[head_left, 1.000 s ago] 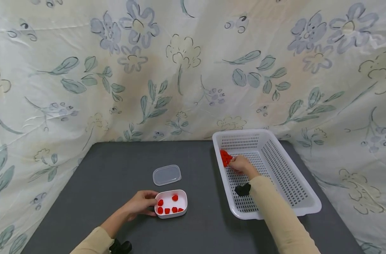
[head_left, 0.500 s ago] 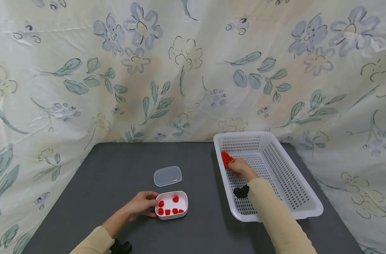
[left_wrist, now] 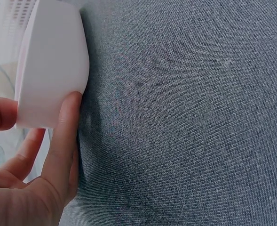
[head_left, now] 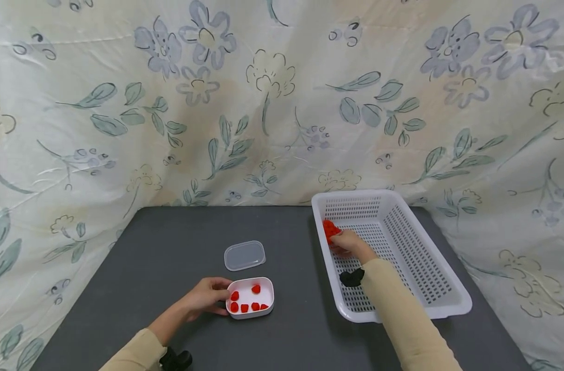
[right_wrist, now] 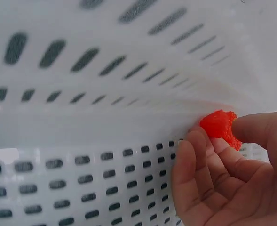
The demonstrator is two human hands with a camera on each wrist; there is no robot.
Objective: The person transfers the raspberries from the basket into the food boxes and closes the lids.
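My right hand (head_left: 349, 241) fingers pinch a red knobbly berry (right_wrist: 219, 126) in the white perforated plastic basket (head_left: 442, 304); left hand (head_left: 206, 296) grips the small white tub (head_left: 267, 293); a loose pinch risks dropping it.

head cam high, facing forward and down over whole tabletop (head_left: 170, 242), left wrist cam very close, low along cloth, sharing white box (left_wrist: 51, 70) wall with head view, right wrist cam very close inside basket (right_wrist: 105, 122), sharing basket wall and red piece (right_wrist: 219, 126)

We are closing our right hand (head_left: 348, 242) around one small red raspberry-like piece (right_wrist: 219, 126) at the white perforated plastic basket's (head_left: 442, 304) left wall, drawing back slightly.
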